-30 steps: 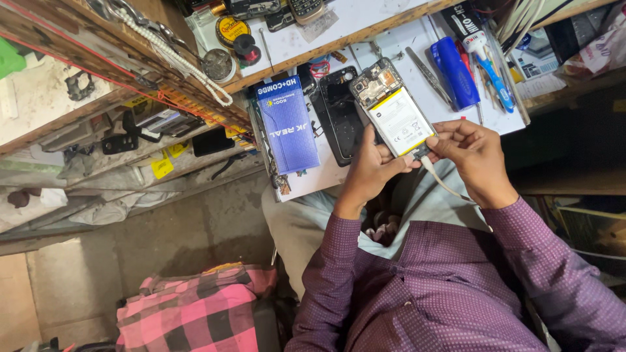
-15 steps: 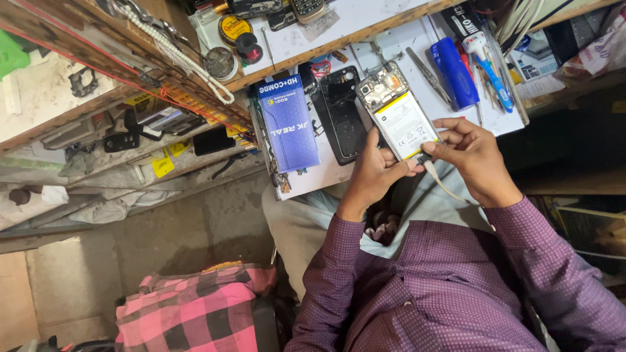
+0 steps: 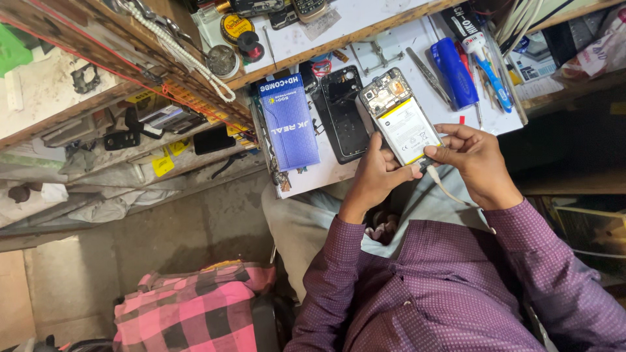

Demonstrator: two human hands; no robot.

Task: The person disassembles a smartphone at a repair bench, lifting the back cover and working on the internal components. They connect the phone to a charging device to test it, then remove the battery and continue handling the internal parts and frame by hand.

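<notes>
A view from above of a person in a purple shirt seated at a cluttered white workbench point(image 3: 391, 39), both hands raised over its near edge. The left hand point(image 3: 375, 173) grips an opened smartphone point(image 3: 399, 117) from below, fingers wrapped round its left side and thumb pressed near the bottom end. The phone has its back cover off, showing a white battery with a yellow strip and the circuit board at the far end; it tilts slightly to the left, held just above the bench. The right hand point(image 3: 473, 160) closes on the phone's lower right corner, fingertips pinching there; a thin white cable point(image 3: 450, 193) trails from that spot toward the person's lap. Just left of the phone lies a black phone back cover point(image 3: 344, 117), and left of that a blue rectangular box point(image 3: 289, 124). To the right of the phone, farther away on the bench, sit a blue-handled screwdriver point(image 3: 454, 81) and metal tweezers point(image 3: 427, 75). A pink and black checked cloth point(image 3: 189, 309) lies near the floor at lower left
</notes>
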